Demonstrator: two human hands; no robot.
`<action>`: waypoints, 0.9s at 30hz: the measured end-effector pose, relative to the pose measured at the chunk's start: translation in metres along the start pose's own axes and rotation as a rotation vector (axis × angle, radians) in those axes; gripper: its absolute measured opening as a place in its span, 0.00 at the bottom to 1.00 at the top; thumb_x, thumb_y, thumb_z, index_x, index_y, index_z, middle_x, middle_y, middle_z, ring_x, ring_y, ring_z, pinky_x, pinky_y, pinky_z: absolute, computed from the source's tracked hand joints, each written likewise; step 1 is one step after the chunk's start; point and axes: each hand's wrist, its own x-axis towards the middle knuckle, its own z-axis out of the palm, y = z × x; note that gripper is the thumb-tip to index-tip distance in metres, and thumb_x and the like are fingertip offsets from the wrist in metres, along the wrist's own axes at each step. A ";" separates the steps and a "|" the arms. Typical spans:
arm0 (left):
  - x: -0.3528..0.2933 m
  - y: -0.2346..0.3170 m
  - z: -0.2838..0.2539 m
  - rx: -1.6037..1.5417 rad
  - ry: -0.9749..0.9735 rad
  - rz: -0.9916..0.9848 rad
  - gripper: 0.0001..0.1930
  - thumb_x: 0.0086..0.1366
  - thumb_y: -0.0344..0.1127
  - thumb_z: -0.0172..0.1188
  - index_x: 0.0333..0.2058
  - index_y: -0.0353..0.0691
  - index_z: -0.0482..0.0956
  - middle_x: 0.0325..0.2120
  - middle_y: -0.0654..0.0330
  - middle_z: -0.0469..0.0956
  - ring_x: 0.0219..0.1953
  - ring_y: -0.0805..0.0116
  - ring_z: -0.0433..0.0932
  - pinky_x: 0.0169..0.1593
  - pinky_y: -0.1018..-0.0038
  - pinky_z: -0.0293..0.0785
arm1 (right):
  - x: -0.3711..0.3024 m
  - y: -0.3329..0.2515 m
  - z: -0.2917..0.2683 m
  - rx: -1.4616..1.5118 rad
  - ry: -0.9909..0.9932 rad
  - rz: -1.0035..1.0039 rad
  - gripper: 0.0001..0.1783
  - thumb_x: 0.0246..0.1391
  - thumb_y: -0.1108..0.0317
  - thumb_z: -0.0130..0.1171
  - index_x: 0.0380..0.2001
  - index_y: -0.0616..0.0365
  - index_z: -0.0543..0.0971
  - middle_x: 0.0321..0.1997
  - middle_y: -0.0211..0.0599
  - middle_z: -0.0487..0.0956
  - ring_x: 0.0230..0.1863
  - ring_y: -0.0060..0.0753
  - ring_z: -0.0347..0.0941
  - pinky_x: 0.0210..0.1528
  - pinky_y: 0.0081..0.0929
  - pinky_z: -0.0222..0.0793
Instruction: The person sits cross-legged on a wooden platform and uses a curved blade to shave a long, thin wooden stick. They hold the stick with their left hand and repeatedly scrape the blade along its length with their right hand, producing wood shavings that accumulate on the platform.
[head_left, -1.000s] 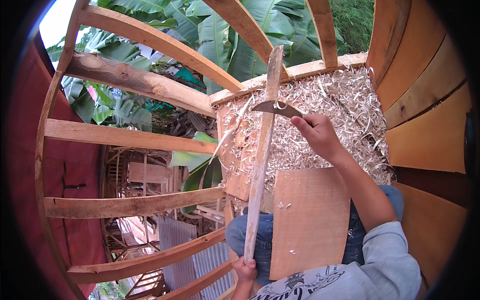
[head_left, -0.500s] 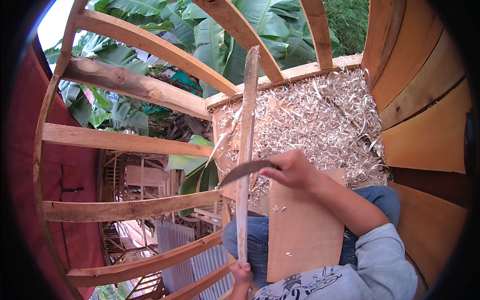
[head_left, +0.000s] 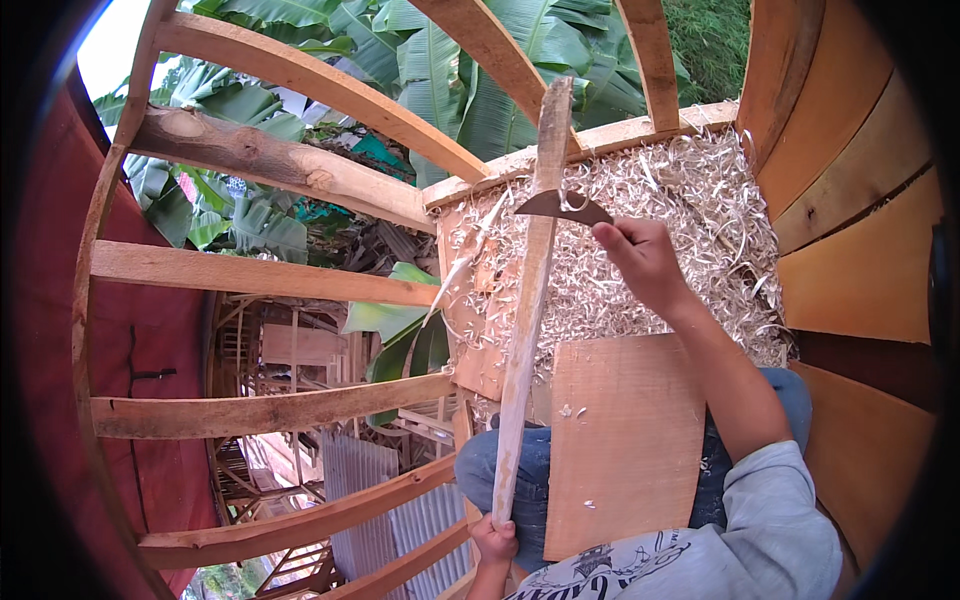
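And my left grip clasps the wooden stick at six o'clock, my right grip clutching the curved blade across it at one o'clock

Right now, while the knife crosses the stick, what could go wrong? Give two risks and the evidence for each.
A slip might bring the knife in the right hand toward the bare left hand, which grips the near end of the stick. The left knee, which the stick crosses in this view, lies outside the board, so it might be cut too.
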 end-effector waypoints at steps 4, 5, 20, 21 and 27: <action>0.000 0.010 0.003 -0.087 -0.020 -0.062 0.33 0.56 0.63 0.55 0.18 0.31 0.72 0.10 0.64 0.66 0.17 0.76 0.66 0.21 0.73 0.62 | -0.028 -0.011 0.026 0.046 -0.065 -0.088 0.27 0.56 0.45 0.55 0.19 0.60 0.79 0.08 0.31 0.68 0.12 0.21 0.65 0.16 0.25 0.60; 0.000 0.011 0.001 -0.115 -0.022 -0.073 0.33 0.56 0.63 0.55 0.18 0.30 0.72 0.10 0.64 0.66 0.17 0.76 0.66 0.21 0.73 0.63 | -0.034 -0.015 0.037 -0.207 -0.186 -0.371 0.25 0.54 0.46 0.57 0.21 0.59 0.80 0.10 0.38 0.71 0.12 0.34 0.70 0.17 0.30 0.64; -0.002 -0.006 -0.004 -0.090 -0.053 -0.046 0.34 0.55 0.64 0.57 0.20 0.30 0.73 0.11 0.66 0.67 0.18 0.77 0.67 0.22 0.75 0.63 | -0.015 -0.011 0.021 0.569 0.084 0.165 0.30 0.62 0.45 0.46 0.11 0.51 0.62 0.10 0.17 0.58 0.12 0.10 0.51 0.14 0.16 0.45; -0.003 -0.006 -0.003 -0.079 -0.052 -0.047 0.34 0.55 0.64 0.57 0.20 0.30 0.73 0.11 0.66 0.67 0.18 0.77 0.67 0.22 0.75 0.63 | -0.018 -0.009 0.018 0.565 0.075 0.185 0.30 0.62 0.45 0.46 0.11 0.51 0.62 0.10 0.18 0.58 0.12 0.10 0.52 0.14 0.16 0.45; -0.001 0.006 -0.001 -0.058 -0.035 -0.055 0.33 0.55 0.63 0.57 0.19 0.29 0.73 0.12 0.64 0.69 0.18 0.77 0.68 0.22 0.74 0.64 | -0.020 -0.005 0.015 0.312 0.023 0.104 0.33 0.59 0.43 0.49 0.09 0.56 0.65 0.09 0.21 0.61 0.13 0.15 0.56 0.15 0.22 0.48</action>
